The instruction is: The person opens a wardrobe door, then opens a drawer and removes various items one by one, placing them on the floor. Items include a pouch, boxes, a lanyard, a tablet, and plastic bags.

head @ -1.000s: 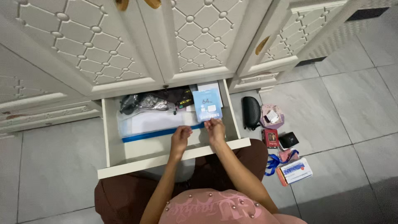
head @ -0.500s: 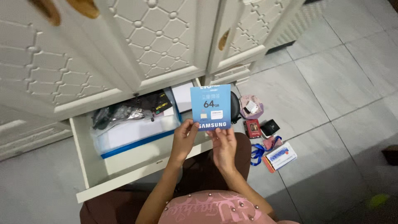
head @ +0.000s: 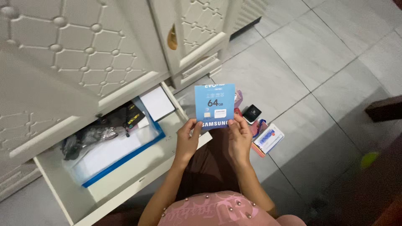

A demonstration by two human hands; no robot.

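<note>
A flat blue card package (head: 215, 102) is held upright in front of me by its lower edge. My left hand (head: 187, 140) pinches its bottom left corner and my right hand (head: 240, 136) pinches its bottom right corner. Below and to the left, a white drawer (head: 125, 190) stands pulled out of a white patterned cabinet (head: 83, 54). Inside the drawer lie a clear blue-edged folder (head: 113, 152), a dark bundle in plastic wrap (head: 90, 136) and a white box (head: 157, 102).
On the grey tiled floor to the right of the card lie a small black box (head: 251, 113), a blue lanyard (head: 261, 125), a white and blue packet (head: 269, 138) and a pink item (head: 238, 97) partly hidden by the card. A dark furniture edge (head: 385, 109) juts in at the right.
Both hands lifted the blue card package out of the drawer and raised it upright before me. The view has swung to the right, so the drawer now sits at the lower left.
</note>
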